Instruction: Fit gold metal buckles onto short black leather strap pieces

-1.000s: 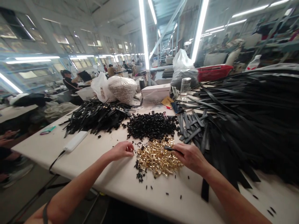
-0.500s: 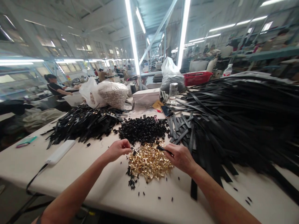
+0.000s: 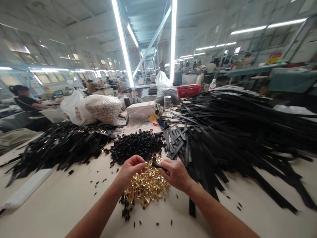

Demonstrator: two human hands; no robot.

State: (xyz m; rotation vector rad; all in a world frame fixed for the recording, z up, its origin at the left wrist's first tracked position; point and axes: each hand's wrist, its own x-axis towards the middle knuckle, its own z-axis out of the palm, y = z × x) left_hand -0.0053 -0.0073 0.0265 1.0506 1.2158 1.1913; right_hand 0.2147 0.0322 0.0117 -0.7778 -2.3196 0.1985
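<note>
My left hand [image 3: 130, 170] is pinched shut over the near edge of a heap of gold metal buckles [image 3: 146, 187]; what it pinches is too small to name. My right hand [image 3: 176, 174] is closed on the end of a black strap [image 3: 156, 165], whose tip points toward the left hand above the buckles. The two hands nearly meet. Behind them lies a mound of small black loops [image 3: 136, 146]. A large pile of long black straps [image 3: 237, 129] spreads to the right of my right hand.
A heap of black straps fitted with buckles [image 3: 59, 147] lies at the left. White plastic bags [image 3: 92, 108], a white box [image 3: 140, 110], a clear jar [image 3: 167, 103] and a red basket [image 3: 188, 90] stand at the back. A white power strip [image 3: 26, 190] lies near left. People work at other tables.
My left hand has moved right onto the gold buckle heap and close to my right hand. The view has swung to the right, shifting everything leftward.
</note>
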